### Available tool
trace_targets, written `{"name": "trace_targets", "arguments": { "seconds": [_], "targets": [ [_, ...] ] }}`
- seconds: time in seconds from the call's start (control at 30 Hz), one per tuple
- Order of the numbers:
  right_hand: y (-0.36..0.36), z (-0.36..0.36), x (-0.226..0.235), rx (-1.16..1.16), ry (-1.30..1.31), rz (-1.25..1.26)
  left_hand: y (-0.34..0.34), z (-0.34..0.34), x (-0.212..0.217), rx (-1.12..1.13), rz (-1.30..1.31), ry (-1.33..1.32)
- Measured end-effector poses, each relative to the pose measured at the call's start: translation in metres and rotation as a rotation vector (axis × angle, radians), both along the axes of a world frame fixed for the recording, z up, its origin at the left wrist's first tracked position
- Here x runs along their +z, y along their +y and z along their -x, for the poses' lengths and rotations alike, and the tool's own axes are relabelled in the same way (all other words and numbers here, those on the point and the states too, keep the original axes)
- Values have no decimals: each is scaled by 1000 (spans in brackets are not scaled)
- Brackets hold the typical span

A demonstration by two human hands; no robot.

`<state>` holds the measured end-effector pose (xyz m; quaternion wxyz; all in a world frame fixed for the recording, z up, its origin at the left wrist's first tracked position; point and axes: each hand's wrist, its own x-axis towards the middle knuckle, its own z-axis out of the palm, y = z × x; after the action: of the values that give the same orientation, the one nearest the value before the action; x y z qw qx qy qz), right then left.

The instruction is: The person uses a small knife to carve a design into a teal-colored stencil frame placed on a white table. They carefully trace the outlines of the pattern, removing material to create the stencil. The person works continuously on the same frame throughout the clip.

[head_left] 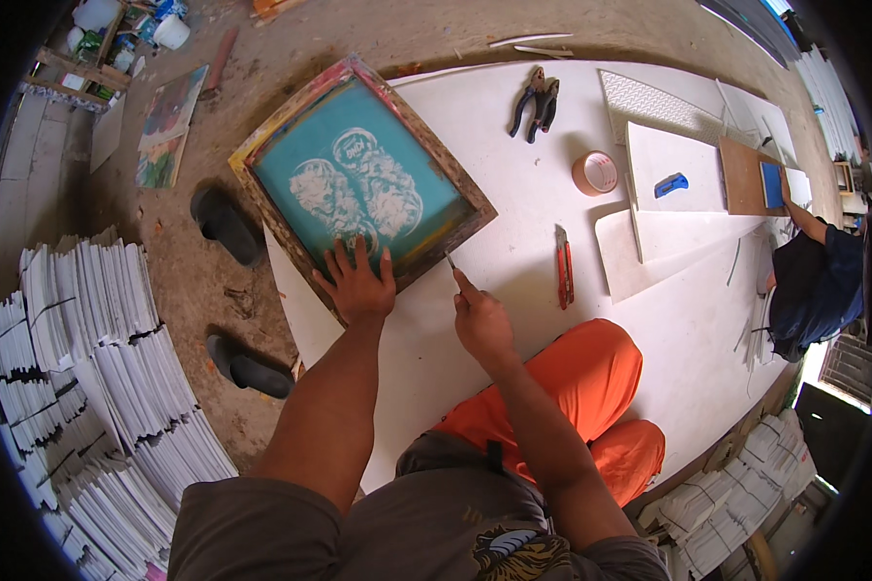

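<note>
A silk-screen frame [470, 225] with a worn wooden border lies tilted on the white board. Its teal mesh [281, 145] carries a pale print of two shoes. My left hand [360, 289] rests on the frame's near edge, fingers spread over the mesh. Just off the near right corner, my right hand [482, 324] is closed around a slim tool [450, 259]. Only the tool's thin metal tip shows, touching or very close to the wooden border; the fingers hide its handle.
Red-handled pliers [564, 269], dark-handled pliers [535, 105] and a tape roll [595, 173] lie on the white board [426, 378]. A blue cutter [670, 185] sits on stacked panels at right, near another person [814, 281]. Slippers [225, 225] and bundled white strips [97, 339] are at left.
</note>
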<state>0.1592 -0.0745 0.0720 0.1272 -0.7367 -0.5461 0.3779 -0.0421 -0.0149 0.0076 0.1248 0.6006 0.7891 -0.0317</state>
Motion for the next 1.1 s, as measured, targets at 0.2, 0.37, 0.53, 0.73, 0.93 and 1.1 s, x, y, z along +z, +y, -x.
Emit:
{"name": "trace_targets", "arguments": {
  "seconds": [0.2, 0.37, 0.53, 0.73, 0.93, 1.1],
  "targets": [
    [6, 8, 11, 97, -158, 151, -1, -2, -2, -14, -59, 7],
    [12, 19, 23, 114, -210, 214, -3, 1, -4, -25, -92, 12],
    [13, 13, 4, 61, 35, 227, -5, 0, -7, -58, -117, 29],
    [16, 17, 22, 189, -222, 229, -2, 0, -3, -46, -100, 5],
    [11, 10, 21, 122, -161, 219, -3, 0, -5, -25, -95, -8],
    [11, 9, 21, 147, -175, 216, -3, 1, -8, -27, -114, -5]
  ]
}}
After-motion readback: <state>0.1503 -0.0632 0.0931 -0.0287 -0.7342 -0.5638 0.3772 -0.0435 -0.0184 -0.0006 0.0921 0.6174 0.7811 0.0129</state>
